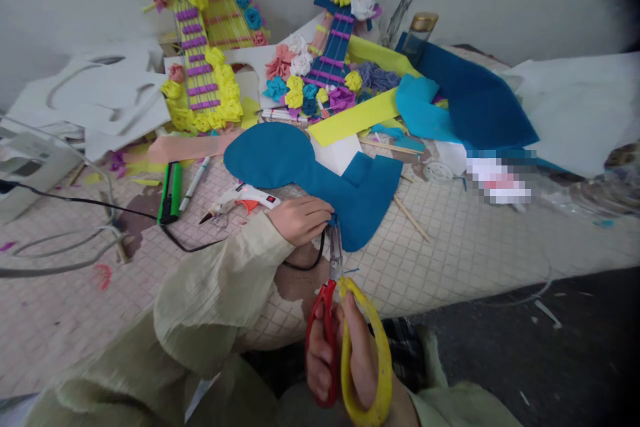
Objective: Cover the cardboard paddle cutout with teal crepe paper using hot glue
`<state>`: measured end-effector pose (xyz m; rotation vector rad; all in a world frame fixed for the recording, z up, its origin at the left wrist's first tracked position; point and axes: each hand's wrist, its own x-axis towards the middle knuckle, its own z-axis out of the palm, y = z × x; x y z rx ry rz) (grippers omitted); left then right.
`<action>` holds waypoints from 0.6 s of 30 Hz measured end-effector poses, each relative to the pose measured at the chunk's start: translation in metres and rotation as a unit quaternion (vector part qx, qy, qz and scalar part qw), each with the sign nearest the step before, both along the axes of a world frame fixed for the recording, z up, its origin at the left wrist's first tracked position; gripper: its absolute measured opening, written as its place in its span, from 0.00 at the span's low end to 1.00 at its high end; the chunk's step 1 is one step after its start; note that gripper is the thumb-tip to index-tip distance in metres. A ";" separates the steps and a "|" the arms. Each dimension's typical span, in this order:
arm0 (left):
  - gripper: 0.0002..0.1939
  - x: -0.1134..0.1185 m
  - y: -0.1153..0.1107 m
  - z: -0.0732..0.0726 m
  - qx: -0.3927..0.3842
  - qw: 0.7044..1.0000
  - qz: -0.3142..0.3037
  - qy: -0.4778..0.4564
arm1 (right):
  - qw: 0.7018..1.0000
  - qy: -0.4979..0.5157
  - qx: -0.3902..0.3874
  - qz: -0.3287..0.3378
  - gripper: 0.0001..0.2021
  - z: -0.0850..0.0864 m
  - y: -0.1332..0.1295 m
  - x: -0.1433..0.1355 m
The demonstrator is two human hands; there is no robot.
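Observation:
A dark teal sheet with a rounded lobe and a notched end (270, 155) lies on the table. My left hand (304, 219) is at its lower edge, fingers together, holding the edge between thumb and fingers. Below it, my right hand (350, 347) is wrapped round scissors with one red and one yellow handle (383, 353). Their blades point away from me and meet the sheet's edge beside my left fingertips. A white glue gun (257, 197) lies left of my left hand.
A green cutter (171, 193) and a white pen (195, 183) lie left. Decorated instrument-like crafts (200, 73) stand behind, with yellow strips (355, 119) and blue sheets (475, 93) to the right. A black cable (190, 247) crosses the table (450, 247). Thin sticks (413, 219) lie right.

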<state>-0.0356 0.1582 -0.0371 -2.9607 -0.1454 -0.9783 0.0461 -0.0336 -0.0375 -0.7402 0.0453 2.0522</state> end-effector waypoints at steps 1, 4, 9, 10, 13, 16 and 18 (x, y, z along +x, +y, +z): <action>0.07 0.000 0.000 0.000 -0.001 1.000 0.001 0.002 | 0.999 -0.012 -0.020 -0.027 0.25 0.002 0.001 0.000; 0.07 0.000 0.000 -0.001 -0.003 1.000 0.002 0.002 | 0.999 -0.021 -0.031 -0.025 0.25 0.006 0.004 -0.001; 0.07 -0.001 0.000 -0.002 -0.002 1.000 0.000 0.001 | 0.999 -0.016 -0.022 -0.034 0.25 0.010 0.007 -0.003; 0.07 -0.001 0.000 -0.002 -0.003 1.000 0.001 0.001 | 0.999 -0.016 -0.022 -0.040 0.25 0.011 0.007 -0.004; 0.06 0.000 0.000 -0.002 -0.001 1.000 0.004 0.000 | 0.998 -0.018 -0.046 -0.040 0.25 0.015 0.008 -0.007; 0.06 0.000 0.000 -0.001 0.001 1.000 0.003 -0.003 | 0.997 -0.032 -0.051 -0.040 0.27 0.014 0.008 -0.010; 0.06 0.000 0.000 -0.001 0.000 1.000 0.003 -0.004 | 0.999 -0.041 -0.022 -0.018 0.28 0.011 0.007 -0.010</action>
